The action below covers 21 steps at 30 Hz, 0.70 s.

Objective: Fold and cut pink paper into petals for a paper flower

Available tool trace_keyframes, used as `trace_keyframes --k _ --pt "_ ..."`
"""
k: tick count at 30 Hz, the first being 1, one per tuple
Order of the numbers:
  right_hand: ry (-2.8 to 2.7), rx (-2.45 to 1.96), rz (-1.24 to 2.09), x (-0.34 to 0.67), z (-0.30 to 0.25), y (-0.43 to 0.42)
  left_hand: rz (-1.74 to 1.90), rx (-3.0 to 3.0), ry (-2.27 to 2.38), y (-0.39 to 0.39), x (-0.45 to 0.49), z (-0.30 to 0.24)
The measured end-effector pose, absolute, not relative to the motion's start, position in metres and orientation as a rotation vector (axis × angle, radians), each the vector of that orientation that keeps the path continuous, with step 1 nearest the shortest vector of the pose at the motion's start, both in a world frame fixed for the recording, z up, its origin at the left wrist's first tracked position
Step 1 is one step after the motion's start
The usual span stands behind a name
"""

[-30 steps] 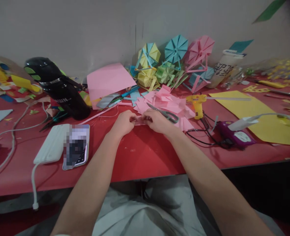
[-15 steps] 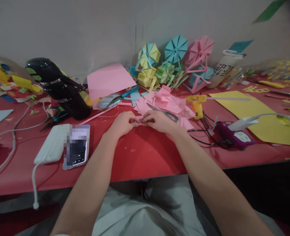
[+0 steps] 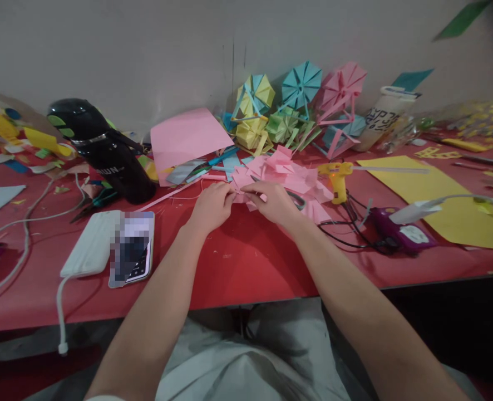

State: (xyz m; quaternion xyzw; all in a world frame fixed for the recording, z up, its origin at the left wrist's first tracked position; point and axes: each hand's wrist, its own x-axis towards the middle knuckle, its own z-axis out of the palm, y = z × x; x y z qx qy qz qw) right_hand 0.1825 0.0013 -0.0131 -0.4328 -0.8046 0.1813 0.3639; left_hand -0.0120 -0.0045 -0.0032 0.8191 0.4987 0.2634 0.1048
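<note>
Head view, across a red bench (image 3: 250,273) strewn with coloured paper (image 3: 190,136) against a grey wall (image 3: 146,50): a small pink paper piece (image 3: 238,196), partly hidden, sits pinched in the grip of left hand (image 3: 213,205) and right hand (image 3: 272,201), just beside a loose heap of pink papers (image 3: 302,177)

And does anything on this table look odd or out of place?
Yes: the white cable by the power bank has its plug dangling over the front edge of the red table, connected to nothing visible. The pink paper pieces near the right hand also lie in a loose, uneven heap.
</note>
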Motion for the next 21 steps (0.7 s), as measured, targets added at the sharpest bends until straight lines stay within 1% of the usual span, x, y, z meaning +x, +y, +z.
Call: trace_keyframes --k 5,14,21 --pt "-1.958 -1.034 0.478 0.1806 -0.0149 0.0017 0.995 2.258 1.272 -0.0053 -0.0099 -0.0023" --pt "-1.91 -0.943 0.739 0.1767 -0.01 -0.0015 1.122 2.163 1.23 -0.0053 -0.0078 -0.0012" --pt "-1.943 -0.999 0.612 0.1801 -0.0109 0.0026 1.091 2.112 1.219 -0.0062 -0.0077 0.0023"
